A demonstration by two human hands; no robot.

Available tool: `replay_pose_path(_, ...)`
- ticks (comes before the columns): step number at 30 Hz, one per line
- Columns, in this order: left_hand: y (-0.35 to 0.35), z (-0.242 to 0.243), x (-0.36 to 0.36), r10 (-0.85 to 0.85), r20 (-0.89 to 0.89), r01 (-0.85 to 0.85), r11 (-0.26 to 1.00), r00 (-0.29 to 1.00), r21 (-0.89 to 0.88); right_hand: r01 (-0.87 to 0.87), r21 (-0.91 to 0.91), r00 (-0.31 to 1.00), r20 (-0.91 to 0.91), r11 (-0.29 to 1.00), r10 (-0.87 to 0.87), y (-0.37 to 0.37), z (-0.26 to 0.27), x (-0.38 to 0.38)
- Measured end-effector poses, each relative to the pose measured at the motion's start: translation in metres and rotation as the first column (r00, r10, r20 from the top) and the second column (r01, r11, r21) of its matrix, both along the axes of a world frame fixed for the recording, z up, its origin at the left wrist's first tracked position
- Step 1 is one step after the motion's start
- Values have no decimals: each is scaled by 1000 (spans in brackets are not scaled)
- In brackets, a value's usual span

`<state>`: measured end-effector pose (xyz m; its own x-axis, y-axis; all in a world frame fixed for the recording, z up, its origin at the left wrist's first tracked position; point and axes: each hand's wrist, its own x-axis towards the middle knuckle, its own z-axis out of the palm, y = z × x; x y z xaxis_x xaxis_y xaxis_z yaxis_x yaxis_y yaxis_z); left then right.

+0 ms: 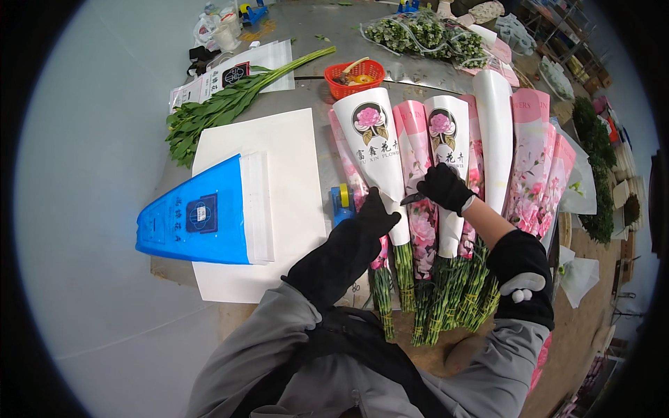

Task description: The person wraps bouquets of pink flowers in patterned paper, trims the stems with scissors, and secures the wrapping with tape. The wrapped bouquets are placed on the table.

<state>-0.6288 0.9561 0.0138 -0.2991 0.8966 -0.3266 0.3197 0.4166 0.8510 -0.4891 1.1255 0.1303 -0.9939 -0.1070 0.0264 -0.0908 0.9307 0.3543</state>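
My left hand (377,215), in a black glove, lies on a white printed flower sleeve (372,115), its thumb and forefinger apart on either side of a crease in the wrap. Green stems (403,277) come out of the sleeve's lower end. My right hand (444,185), also gloved in black, is closed on a small dark tool (413,198), perhaps a knife, whose tip meets the same sleeve beside my left fingers. Pink floral sleeves (418,224) and another white printed sleeve (447,117) lie alongside, with banded stems towards me.
A stack of blue flower sleeves (177,214) rests on a white board (292,157) at the left. A blue tape dispenser (342,209) stands by the wraps. Beyond are a red plastic basket (337,91), a leafy bunch (225,107) and bagged flowers (428,36).
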Motion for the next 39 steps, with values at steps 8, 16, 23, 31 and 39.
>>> replay_pose_path(8, -1, 37, 16, -23, -210, 23, 1000, 977, -4, 672, -519, 684, 163, 528, -711, -76, 8, 49)
replay_pose_path(16, 13, 32, 42, -65, -546, 60, 998, 835, -27, 689, -725, 436, 413, 2, -800, -102, 21, 54)
replay_pose_path(23, 13, -6, 11, 10, -561, 132, 968, 828, 212, 543, -840, 352, 232, -4, -907, -132, -24, 69)
replay_pose_path(31, -21, 47, 2, 224, -278, -112, 923, 934, 368, 502, -844, 273, -54, 191, -960, -210, -64, 41)
replay_pose_path(39, -36, 100, 40, 151, -10, -134, 904, 988, 407, 389, -919, 173, 147, -69, -974, -212, -77, 55)
